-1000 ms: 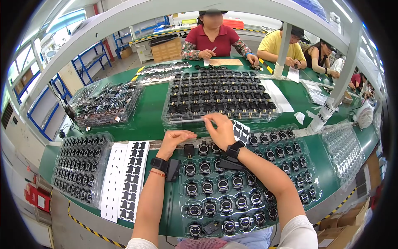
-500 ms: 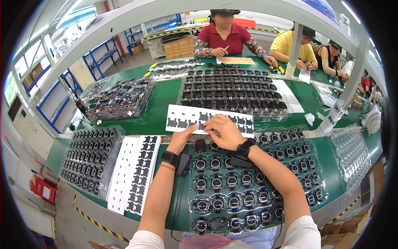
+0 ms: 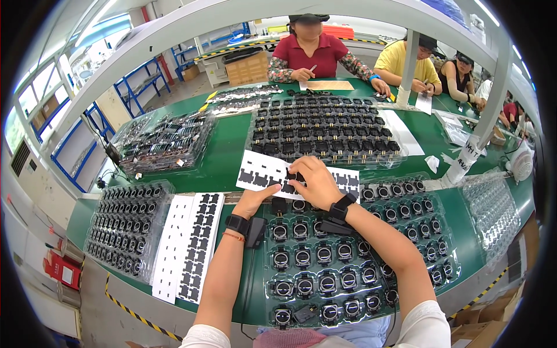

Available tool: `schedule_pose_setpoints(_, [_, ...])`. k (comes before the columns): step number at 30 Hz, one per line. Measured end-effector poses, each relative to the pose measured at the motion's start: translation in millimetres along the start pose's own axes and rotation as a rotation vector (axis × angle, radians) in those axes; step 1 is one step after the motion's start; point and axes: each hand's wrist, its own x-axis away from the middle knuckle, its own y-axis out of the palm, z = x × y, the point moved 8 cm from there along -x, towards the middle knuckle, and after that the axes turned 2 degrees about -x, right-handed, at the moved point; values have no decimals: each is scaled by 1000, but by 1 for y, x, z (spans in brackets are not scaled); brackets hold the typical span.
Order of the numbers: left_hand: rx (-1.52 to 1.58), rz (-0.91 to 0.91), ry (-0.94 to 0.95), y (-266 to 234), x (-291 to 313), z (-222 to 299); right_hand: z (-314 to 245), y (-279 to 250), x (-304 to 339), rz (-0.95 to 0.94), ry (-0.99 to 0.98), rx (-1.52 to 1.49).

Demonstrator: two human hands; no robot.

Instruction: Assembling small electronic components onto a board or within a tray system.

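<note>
My left hand (image 3: 256, 200) grips the lower left edge of a white sheet (image 3: 261, 164) that carries rows of black die-cut stickers, thumb on top. The sheet is held tilted above the table. My right hand (image 3: 316, 184) bends over its middle, thumb and fingertips pinched at a black sticker (image 3: 292, 176); the hand partly hides the contact. Both wrists wear black straps with small black devices. Below the hands lies a clear tray (image 3: 268, 255) with rows of black square parts bearing round rings. A small black block (image 3: 279, 205) sits at the tray's far edge.
Left of the tray lie more sticker sheets (image 3: 181, 246) and another filled tray (image 3: 123, 226). Beyond the sheet stands a stack of trays with black parts (image 3: 325, 124). Clear trays (image 3: 490, 217) lie at right near a white post (image 3: 466, 162). Several people sit across the table.
The sheet has shifted slightly right and down and tilts more. My right fingertips have drawn closer together at the black sticker; my left hand keeps its grip.
</note>
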Motion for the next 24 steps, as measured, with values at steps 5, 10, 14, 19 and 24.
schedule_pose_setpoints(5, [-72, -23, -30, 5, 3, 4, 1, 5, 0, -68, 12, -76])
schedule_pose_setpoints(10, [-144, -19, -45, 7, 4, 3, 0, 2, 3, -28, 1, -33])
schedule_pose_setpoints(14, [-116, -54, -21, 11, 5, 7, 2, 8, 4, -80, 15, -74])
schedule_pose_setpoints(19, [-155, -105, -47, 9, 3, 1, -5, 14, 4, -155, -53, -42])
schedule_pose_setpoints(24, [-189, -115, -55, 6, 0, -5, -6, 16, 5, -149, -87, -40])
